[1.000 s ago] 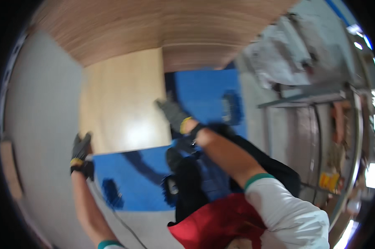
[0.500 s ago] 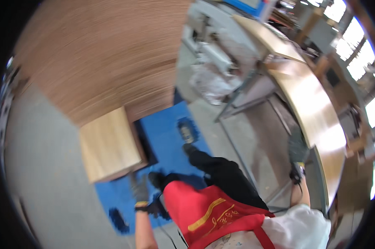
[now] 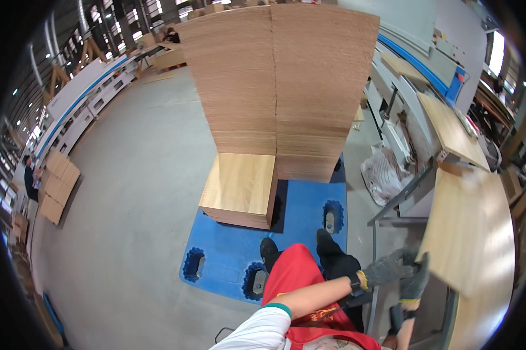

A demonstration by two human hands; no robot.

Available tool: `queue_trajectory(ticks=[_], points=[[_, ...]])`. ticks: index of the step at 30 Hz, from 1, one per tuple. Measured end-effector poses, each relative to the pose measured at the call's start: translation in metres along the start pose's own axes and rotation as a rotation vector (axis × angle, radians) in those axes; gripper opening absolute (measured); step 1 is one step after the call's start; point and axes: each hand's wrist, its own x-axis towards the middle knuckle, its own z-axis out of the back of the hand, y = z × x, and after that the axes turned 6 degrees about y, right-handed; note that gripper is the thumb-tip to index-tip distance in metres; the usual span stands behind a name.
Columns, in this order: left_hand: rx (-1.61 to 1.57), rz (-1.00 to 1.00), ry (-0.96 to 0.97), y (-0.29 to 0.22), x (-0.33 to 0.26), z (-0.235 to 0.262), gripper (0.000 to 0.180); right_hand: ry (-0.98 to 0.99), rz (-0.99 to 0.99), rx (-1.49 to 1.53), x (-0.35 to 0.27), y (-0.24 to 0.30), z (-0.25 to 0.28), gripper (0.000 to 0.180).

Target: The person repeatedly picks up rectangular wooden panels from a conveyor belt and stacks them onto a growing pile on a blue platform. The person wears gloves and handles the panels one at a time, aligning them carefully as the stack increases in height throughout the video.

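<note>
Grey concrete floor (image 3: 129,192) fills most of the frame, with a blue pallet (image 3: 298,233) at lower centre on which a short stack of wooden boards (image 3: 242,189) sits beside two far taller stacks (image 3: 286,81) rising toward the top. At the lower right, a pale wooden board (image 3: 467,233) is held above a metal table frame (image 3: 391,216). The board's near corner is gripped by both gloved hands, which sit close together: the left hand (image 3: 388,269) has its fingers closed on the edge, and the right hand (image 3: 415,284), coming up from the bottom edge, is clenched around the same corner. A white bag (image 3: 382,172) lies on the floor by the machine line (image 3: 408,99) at the upper right, where another board (image 3: 449,131) rests. To handle the board well, it would likely be kept level, the hands spread wider along the edge so the far end does not sag, and the feet kept clear of the pallet's openings. More boards (image 3: 56,184) lie at the far left, near another person.
</note>
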Motion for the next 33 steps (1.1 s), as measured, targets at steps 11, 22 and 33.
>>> queue_trajectory(ticks=[11, 22, 33], points=[[-1.027, -0.006, -0.572, 0.062, -0.095, 0.006, 0.045, -0.546, -0.237, 0.536, -0.140, 0.006, -0.026, 0.063], [1.044, 0.493, -0.933, 0.042, -0.213, 0.057, 0.056, 0.266, -0.699, 0.083, -0.036, -0.228, -0.110, 0.028], [-0.711, -0.085, -1.528, 0.106, -0.328, 0.260, 0.031, 1.313, 0.786, -1.775, 0.029, -0.305, -0.208, 0.047]])
